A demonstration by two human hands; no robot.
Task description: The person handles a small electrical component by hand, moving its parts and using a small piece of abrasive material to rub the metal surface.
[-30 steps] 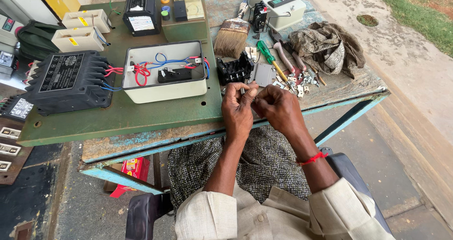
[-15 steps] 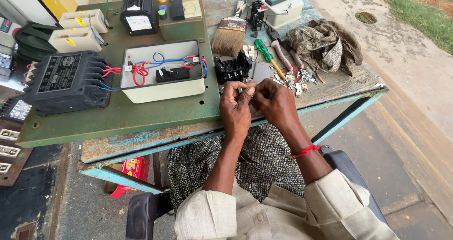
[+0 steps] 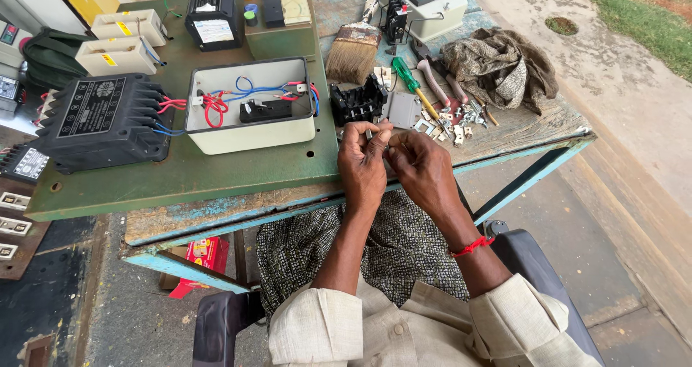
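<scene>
My left hand and my right hand meet over the near edge of the worn green workbench. Their fingertips pinch a small metal part between them; most of it is hidden by the fingers. Just beyond the hands lies a black plastic switch block and a grey plate. A green-handled screwdriver and several loose small metal pieces lie to the right of these. A red thread circles my right wrist.
An open cream box with red and blue wires stands left of the hands. A black transformer-like unit sits further left. A wide brush, a crumpled cloth and a grey switch box lie at the back.
The hands stay together over the bench edge with only small finger movement on the part. The view has shifted slightly.
</scene>
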